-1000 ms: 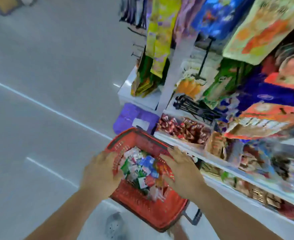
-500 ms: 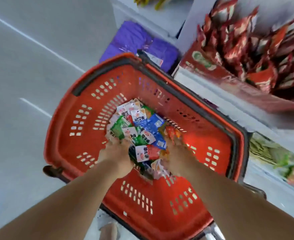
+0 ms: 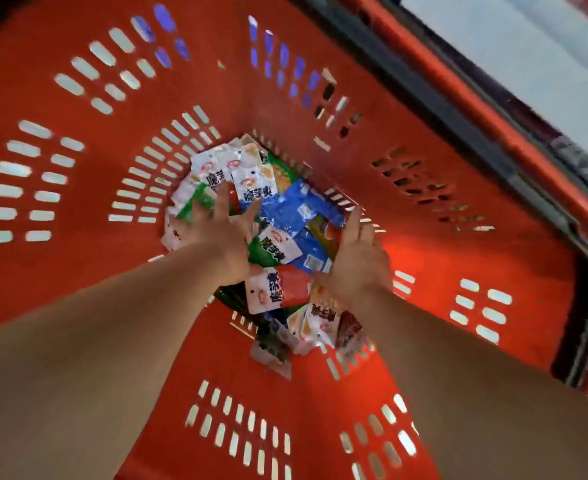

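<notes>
From the head camera, your left hand (image 3: 216, 233) lies with its fingers spread on the snack packets (image 3: 285, 209), at the heap's 9 o'clock edge. Your right hand (image 3: 358, 258), fingers straight and close together, touches the heap at 3 o'clock. The packets sit piled on the bottom of the red basket (image 3: 441, 258), between your hands.

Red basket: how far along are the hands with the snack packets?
Done: small colourful foil snack packets lie heaped in the red slotted plastic basket. In hand: the left hand and right hand reach in, fingers outstretched over the heap. Left: neither grips a packet yet.
</notes>
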The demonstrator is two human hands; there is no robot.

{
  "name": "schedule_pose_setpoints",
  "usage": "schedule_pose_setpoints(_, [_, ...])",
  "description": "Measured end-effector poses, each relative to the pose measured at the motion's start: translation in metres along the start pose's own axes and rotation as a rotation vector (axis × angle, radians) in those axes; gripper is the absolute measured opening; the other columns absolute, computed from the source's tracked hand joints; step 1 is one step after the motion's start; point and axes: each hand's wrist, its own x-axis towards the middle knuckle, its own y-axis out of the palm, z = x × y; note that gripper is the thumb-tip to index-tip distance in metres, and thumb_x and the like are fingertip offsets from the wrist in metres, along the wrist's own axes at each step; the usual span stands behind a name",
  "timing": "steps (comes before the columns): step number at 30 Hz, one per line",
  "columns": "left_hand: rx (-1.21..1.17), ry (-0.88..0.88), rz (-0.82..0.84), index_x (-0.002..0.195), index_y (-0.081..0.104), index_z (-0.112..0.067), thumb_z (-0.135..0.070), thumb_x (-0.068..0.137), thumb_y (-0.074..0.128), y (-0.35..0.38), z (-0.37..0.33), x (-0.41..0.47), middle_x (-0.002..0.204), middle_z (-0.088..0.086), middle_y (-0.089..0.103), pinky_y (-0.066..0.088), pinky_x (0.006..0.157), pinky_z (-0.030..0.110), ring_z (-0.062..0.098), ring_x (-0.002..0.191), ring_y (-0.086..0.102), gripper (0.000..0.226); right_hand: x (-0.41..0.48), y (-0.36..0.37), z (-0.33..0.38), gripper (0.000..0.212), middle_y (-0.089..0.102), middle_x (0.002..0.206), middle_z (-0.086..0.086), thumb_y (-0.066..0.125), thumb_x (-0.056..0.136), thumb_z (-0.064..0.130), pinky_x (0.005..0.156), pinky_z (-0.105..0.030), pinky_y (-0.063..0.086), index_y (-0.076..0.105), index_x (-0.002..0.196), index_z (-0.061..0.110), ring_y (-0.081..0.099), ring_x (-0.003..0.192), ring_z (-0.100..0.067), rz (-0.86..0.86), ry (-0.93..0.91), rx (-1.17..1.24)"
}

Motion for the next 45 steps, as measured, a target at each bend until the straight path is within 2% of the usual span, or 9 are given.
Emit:
schedule_pose_setpoints(7, [-0.014, 0.116, 0.018, 0.159, -0.010, -0.054, -0.068, 0.090, 0.063, 0.012, 0.008, 0.018, 0.173, 0.001, -0.018, 0.031, 0.119, 0.066, 0.053, 0.154, 0.016, 0.101, -0.002, 0.018, 0.002, 0.117, 0.022, 0.162, -0.012, 0.073, 0.086, 0.057, 0.121, -0.047, 0.024, -0.004, 0.164, 0.016, 0.024, 0.150, -0.032, -0.174, 0.010, 0.035])
schedule_pose_setpoints(12, [-0.069, 0.124, -0.091, 0.159, -0.006, -0.055, -0.068, 0.091, 0.060, 0.011, 0.015, 0.018, 0.174, -0.007, -0.009, 0.024, 0.121, 0.068, 0.047, 0.156, 0.016, 0.095, 0.004, 0.020, 0.004, 0.101, 0.058, 0.138, -0.015, 0.081, 0.084, 0.036, 0.097, -0.042, 0.050, 0.012, 0.158, 0.026, 0.058, 0.122, -0.036, -0.212, 0.092, 0.311])
schedule_pose_setpoints(17, [-0.013, 0.178, -0.150, 0.161, -0.005, -0.052, -0.069, 0.092, 0.059, 0.005, 0.001, 0.021, 0.174, -0.006, -0.016, 0.013, 0.122, 0.069, 0.042, 0.159, 0.000, 0.096, 0.015, 0.025, -0.005, 0.078, 0.057, 0.132, -0.010, 0.085, 0.080, 0.039, 0.086, -0.043, 0.055, 0.031, 0.134, 0.021, 0.062, 0.112, -0.034, -0.202, 0.059, 0.201])
schedule_pose_setpoints(23, [-0.034, 0.201, -0.024, 0.160, -0.004, -0.055, -0.057, 0.101, 0.054, 0.014, 0.000, 0.030, 0.169, -0.011, -0.030, 0.017, 0.121, 0.070, 0.040, 0.159, -0.007, 0.083, 0.019, 0.043, -0.007, 0.071, 0.036, 0.163, -0.015, 0.053, 0.101, 0.014, 0.103, -0.054, 0.053, 0.019, 0.164, 0.015, 0.039, 0.147, -0.040, -0.091, 0.072, 0.053])
schedule_pose_setpoints(26, [-0.062, 0.202, -0.131, 0.162, 0.014, -0.049, -0.051, 0.105, 0.049, 0.005, 0.002, 0.021, 0.175, -0.004, -0.007, 0.012, 0.123, 0.067, 0.040, 0.160, 0.008, 0.067, 0.008, 0.037, -0.003, 0.078, 0.032, 0.167, -0.008, 0.050, 0.098, 0.001, 0.108, -0.057, 0.049, 0.015, 0.165, 0.019, 0.018, 0.156, -0.040, -0.087, -0.007, -0.021])
schedule_pose_setpoints(29, [-0.449, 0.197, -0.394, 0.152, 0.049, -0.028, -0.042, 0.105, 0.051, -0.014, 0.002, -0.001, 0.152, 0.008, 0.053, 0.044, 0.111, 0.046, 0.035, 0.135, 0.054, 0.049, -0.012, 0.025, 0.006, 0.087, 0.035, 0.166, -0.006, 0.051, 0.088, -0.007, 0.118, -0.061, 0.036, 0.023, 0.164, 0.026, 0.035, 0.150, -0.041, -0.131, -0.148, -0.011])
schedule_pose_setpoints(33, [-1.229, -0.113, 0.095, 0.136, 0.058, -0.015, -0.049, 0.105, 0.053, -0.052, -0.003, -0.039, 0.122, 0.013, 0.071, 0.057, 0.076, 0.037, 0.033, 0.096, 0.072, 0.046, -0.040, 0.008, 0.021, 0.076, 0.057, 0.150, -0.005, 0.067, 0.081, -0.005, 0.109, -0.053, 0.046, 0.052, 0.151, 0.022, 0.059, 0.132, -0.036, -0.308, -0.425, 0.090])
schedule_pose_setpoints(38, [-1.478, -0.074, 0.523, 0.118, 0.067, -0.003, -0.021, 0.103, 0.060, -0.079, 0.023, -0.079, 0.096, 0.017, 0.078, 0.061, 0.052, 0.035, 0.030, 0.072, 0.078, 0.025, -0.061, -0.024, 0.036, 0.048, 0.070, 0.134, 0.004, 0.081, 0.074, 0.000, 0.100, -0.041, 0.033, 0.070, 0.116, 0.021, 0.056, 0.134, -0.032, -0.534, -0.761, 0.035])
schedule_pose_setpoints(45, [-1.480, -0.100, 0.379, 0.126, 0.068, -0.010, 0.006, 0.096, 0.062, -0.070, 0.037, -0.095, 0.111, 0.017, 0.077, 0.061, 0.093, 0.049, 0.029, 0.103, 0.075, 0.034, -0.086, -0.040, 0.042, 0.065, 0.038, 0.159, -0.002, 0.080, 0.074, 0.010, 0.114, -0.057, 0.030, 0.065, 0.131, 0.037, 0.031, 0.147, -0.033, -0.483, -0.572, 0.170])
